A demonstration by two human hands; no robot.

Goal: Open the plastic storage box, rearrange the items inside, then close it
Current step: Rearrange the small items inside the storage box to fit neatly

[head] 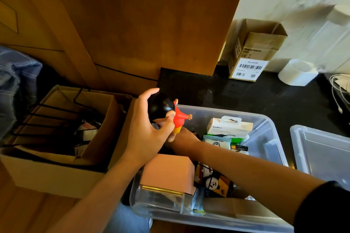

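The clear plastic storage box (272, 138) stands open on the dark surface, its lid (322, 155) lying to the right. My left hand (145, 130) grips a toy figure (170, 113) with a black head, red shirt and yellow shorts, held above the box's far left corner. My right hand (183, 140) reaches down into the box beneath the figure; its fingers are hidden behind my left hand and the toy. Inside lie a white Belkin package (229, 126), a pink cardboard box (168, 172), a panda-print item (214, 181) and batteries (239, 147).
An open cardboard carton (56, 157) with black wire racks stands left of the box. A small barcode-labelled carton (253, 53) sits at the back by a wooden cabinet (132, 24). A white roll (297, 72) and white cables (339, 89) lie at the right.
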